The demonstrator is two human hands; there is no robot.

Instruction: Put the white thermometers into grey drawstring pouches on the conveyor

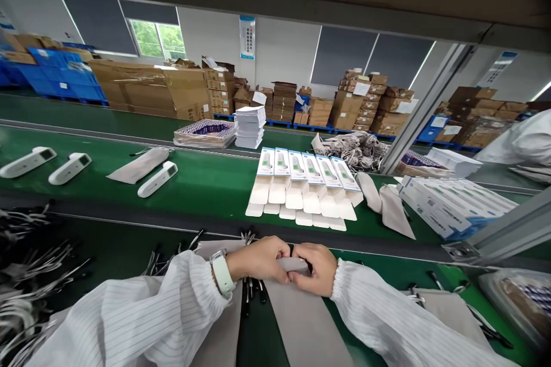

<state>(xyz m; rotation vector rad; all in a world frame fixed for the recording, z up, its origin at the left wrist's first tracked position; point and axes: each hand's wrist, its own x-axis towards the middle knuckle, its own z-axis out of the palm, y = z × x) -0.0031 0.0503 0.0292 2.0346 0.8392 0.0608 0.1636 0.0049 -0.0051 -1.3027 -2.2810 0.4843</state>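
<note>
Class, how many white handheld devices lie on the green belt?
3: one device at the far left, a second device just right of it, and a third device beside the grey pouch. Others may hide in the pouch or boxes.

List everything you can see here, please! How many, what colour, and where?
held pouch: one, grey, front centre
other near pouches: at least two, grey, front left and right
cords: many, whitish, front left
belt: one, green, across middle
thermometers: three, white, belt left
belt pouches: three, grey, one left, two right
open boxes: at least six, white-blue, mid-belt
lying boxes: several, white-blue, right
pouch heap: one, grey, behind open boxes
paper stacks: two, white, behind belt
cardboard boxes: many, brown, background
window: one, green outside, back wall
watch: one, pale green, left wrist
sleeves: two, white striped, front
hands: two, bare, on held pouch
</note>
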